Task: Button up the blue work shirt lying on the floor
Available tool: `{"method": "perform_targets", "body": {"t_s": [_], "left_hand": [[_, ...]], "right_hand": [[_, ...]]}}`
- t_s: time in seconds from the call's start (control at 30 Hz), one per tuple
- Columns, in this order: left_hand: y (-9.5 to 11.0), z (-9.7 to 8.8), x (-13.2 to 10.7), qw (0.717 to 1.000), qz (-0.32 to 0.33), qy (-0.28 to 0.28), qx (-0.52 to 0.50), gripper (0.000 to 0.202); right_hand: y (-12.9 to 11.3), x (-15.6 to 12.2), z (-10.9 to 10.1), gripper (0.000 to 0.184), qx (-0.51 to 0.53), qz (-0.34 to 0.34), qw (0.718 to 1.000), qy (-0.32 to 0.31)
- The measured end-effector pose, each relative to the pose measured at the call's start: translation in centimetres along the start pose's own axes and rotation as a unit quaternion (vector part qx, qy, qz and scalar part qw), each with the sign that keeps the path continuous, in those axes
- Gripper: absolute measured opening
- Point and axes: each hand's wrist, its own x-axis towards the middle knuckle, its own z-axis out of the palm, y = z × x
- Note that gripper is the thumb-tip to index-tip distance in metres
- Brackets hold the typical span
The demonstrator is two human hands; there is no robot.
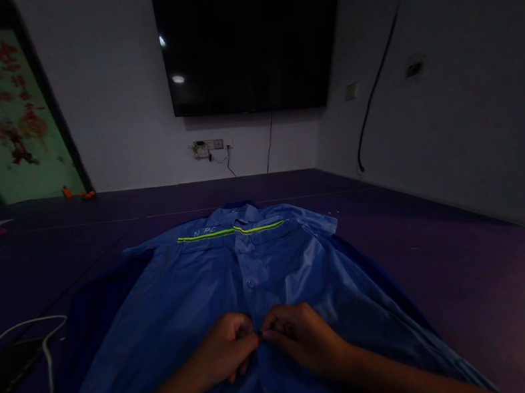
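A blue short-sleeved work shirt (202, 288) lies spread on the floor, collar away from me, with a yellow-green stripe across the chest. Under it, darker blue cloth (102, 299) shows at both sides. My left hand (231, 348) pinches the shirt's front edge at the middle placket. Close beside it, fingertips nearly meeting, my right hand (302, 335) is also pinched on the placket. Whatever small part sits between the fingertips is too dark to make out. Just above the hands a round button (250, 284) shows on the placket.
A dark flat device (4, 377) and a white cable (47, 356) lie on the purple floor (456, 257) at left. A television (250, 43) hangs on the far wall above sockets (213, 145). A black cord (378, 74) runs down the right wall. Small orange things (87, 195) lie by the door.
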Motion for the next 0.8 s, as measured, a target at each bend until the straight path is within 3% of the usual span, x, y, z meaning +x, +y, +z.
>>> {"method": "perform_targets", "body": {"t_s": [0.53,0.8], "left_hand": [[0.15,0.03,-0.21,0.998,0.025,0.006,0.058,0.011],[0.19,-0.36,-0.15,0.977,0.129,0.042,0.162,0.014]], "right_hand": [[0.08,0.09,0.16,0.011,0.031,0.033,0.999,-0.004],[0.36,0.21,0.22,0.01,0.099,0.039,0.994,-0.015]]}}
